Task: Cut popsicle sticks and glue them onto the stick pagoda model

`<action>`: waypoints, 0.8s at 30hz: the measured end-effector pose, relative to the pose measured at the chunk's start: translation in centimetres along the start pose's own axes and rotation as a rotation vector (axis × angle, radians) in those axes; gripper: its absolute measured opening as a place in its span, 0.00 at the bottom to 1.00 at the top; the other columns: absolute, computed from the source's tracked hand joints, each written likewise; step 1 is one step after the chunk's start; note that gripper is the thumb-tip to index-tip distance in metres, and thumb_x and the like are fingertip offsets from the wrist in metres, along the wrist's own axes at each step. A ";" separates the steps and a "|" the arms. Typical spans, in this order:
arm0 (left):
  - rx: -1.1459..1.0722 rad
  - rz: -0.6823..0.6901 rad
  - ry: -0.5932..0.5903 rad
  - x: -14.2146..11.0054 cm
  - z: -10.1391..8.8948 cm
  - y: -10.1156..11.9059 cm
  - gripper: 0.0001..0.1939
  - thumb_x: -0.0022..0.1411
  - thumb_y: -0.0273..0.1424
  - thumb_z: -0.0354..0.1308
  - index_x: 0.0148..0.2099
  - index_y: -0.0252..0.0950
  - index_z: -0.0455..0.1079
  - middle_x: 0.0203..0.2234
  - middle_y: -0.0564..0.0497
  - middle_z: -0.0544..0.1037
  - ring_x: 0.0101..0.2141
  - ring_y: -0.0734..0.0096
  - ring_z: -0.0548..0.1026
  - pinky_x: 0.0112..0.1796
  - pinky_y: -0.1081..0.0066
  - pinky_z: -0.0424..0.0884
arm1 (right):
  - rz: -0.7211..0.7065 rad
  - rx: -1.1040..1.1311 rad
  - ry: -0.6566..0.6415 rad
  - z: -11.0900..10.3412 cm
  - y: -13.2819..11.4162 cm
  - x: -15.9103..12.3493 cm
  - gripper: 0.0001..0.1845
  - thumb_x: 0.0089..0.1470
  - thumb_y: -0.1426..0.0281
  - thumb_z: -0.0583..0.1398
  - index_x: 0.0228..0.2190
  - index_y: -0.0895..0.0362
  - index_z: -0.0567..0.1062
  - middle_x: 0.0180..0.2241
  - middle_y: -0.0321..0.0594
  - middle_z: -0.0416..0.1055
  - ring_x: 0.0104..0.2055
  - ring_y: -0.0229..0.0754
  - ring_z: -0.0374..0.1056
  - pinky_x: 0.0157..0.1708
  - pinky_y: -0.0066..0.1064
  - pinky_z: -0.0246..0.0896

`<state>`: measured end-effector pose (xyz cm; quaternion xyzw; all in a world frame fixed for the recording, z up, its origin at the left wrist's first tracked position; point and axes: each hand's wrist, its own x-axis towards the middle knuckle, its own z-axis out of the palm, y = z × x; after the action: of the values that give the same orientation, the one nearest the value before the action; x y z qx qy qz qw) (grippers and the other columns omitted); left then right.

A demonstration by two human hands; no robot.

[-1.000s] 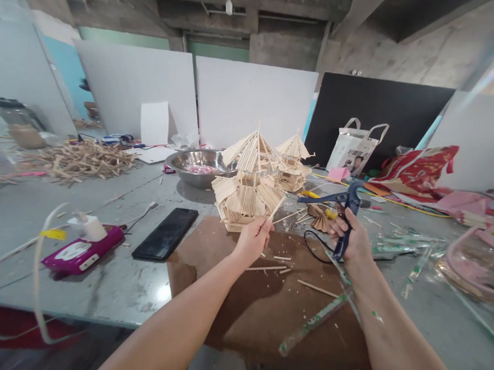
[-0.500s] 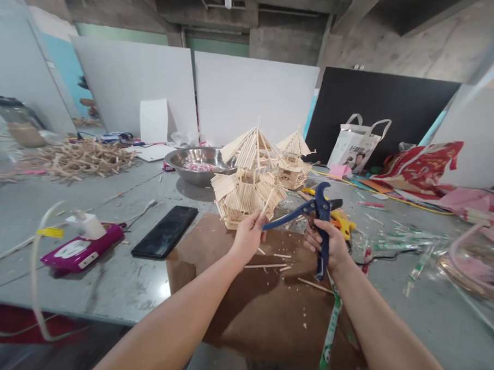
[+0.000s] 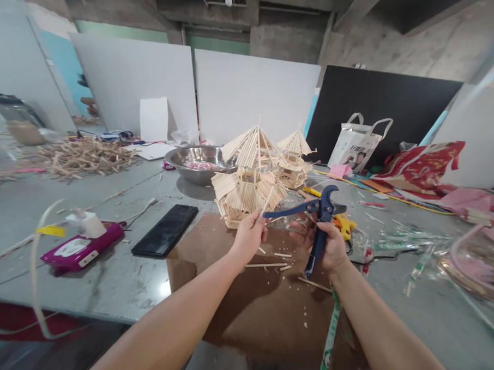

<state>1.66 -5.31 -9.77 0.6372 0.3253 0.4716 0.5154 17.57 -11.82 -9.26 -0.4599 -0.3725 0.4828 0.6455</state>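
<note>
My left hand is closed in a pinch on a thin wooden stick that points upward. In my right hand is a blue pipe cutter, its jaws apart and its handles spread wide. The thumb side grips one handle, while the other fingers stretch out loosely beneath the second. That second handle reaches left, its tip close to my left fingers. Just behind the left hand stands a pavilion model made of wooden sticks, with a pointed roof. Cut stick pieces lie on the brown board below.
A second stick pavilion and a metal bowl stand behind. To the left are a black phone, a purple power strip and a stick pile. A yellow glue gun and plastic wrappers lie right.
The cutter has tilted in my right hand, its lower handle swinging left and its handles spreading wider. My right fingers have stretched out leftward. My left hand has stayed almost still with the stick.
</note>
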 end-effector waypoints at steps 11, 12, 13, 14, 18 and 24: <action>0.136 0.091 0.032 -0.1 -0.3 0.5 0.16 0.56 0.40 0.41 0.24 0.34 0.59 0.09 0.58 0.60 0.14 0.81 0.59 0.19 0.78 0.55 | 0.037 0.288 -0.169 -0.7 -0.3 0.2 0.14 0.35 0.73 0.53 0.29 0.53 0.70 0.27 0.37 0.72 0.30 0.42 0.68 0.28 0.32 0.63; 0.166 0.103 0.027 -0.2 -0.2 0.4 0.17 0.56 0.40 0.41 0.23 0.34 0.58 0.09 0.58 0.60 0.14 0.81 0.59 0.20 0.78 0.55 | 0.029 0.288 -0.188 -0.6 -0.2 0.1 0.15 0.35 0.72 0.53 0.31 0.53 0.70 0.28 0.37 0.72 0.32 0.43 0.67 0.29 0.34 0.62; 0.192 0.110 0.022 -0.3 -0.1 0.4 0.17 0.56 0.40 0.41 0.23 0.34 0.58 0.09 0.58 0.60 0.15 0.80 0.59 0.20 0.78 0.55 | 0.023 0.278 -0.198 -0.5 -0.2 0.1 0.16 0.36 0.71 0.52 0.32 0.52 0.70 0.29 0.38 0.72 0.33 0.44 0.67 0.31 0.36 0.62; 0.216 0.111 0.017 -0.4 0.0 0.4 0.17 0.56 0.39 0.40 0.23 0.34 0.58 0.09 0.58 0.60 0.15 0.80 0.59 0.20 0.78 0.55 | 0.012 0.261 -0.202 -0.5 -0.1 0.1 0.17 0.36 0.69 0.51 0.33 0.52 0.69 0.30 0.39 0.72 0.35 0.45 0.66 0.32 0.38 0.61; 0.299 0.097 -0.023 -0.8 0.4 0.4 0.18 0.56 0.40 0.40 0.21 0.34 0.56 0.09 0.58 0.59 0.14 0.80 0.59 0.20 0.78 0.55 | -0.089 0.151 -0.171 -0.6 0.0 0.1 0.22 0.36 0.66 0.48 0.36 0.54 0.68 0.32 0.42 0.71 0.41 0.48 0.63 0.37 0.44 0.57; 0.317 0.111 -0.074 -0.8 0.3 0.8 0.17 0.56 0.40 0.41 0.24 0.34 0.59 0.10 0.59 0.59 0.14 0.81 0.57 0.18 0.79 0.54 | -0.276 -0.117 -0.107 -1.5 -0.7 0.1 0.20 0.38 0.66 0.49 0.37 0.54 0.66 0.32 0.40 0.69 0.40 0.47 0.63 0.38 0.41 0.56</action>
<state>1.62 -6.37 -9.20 0.7444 0.3409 0.4183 0.3932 19.13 -12.15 -9.06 -0.4148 -0.4936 0.3906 0.6571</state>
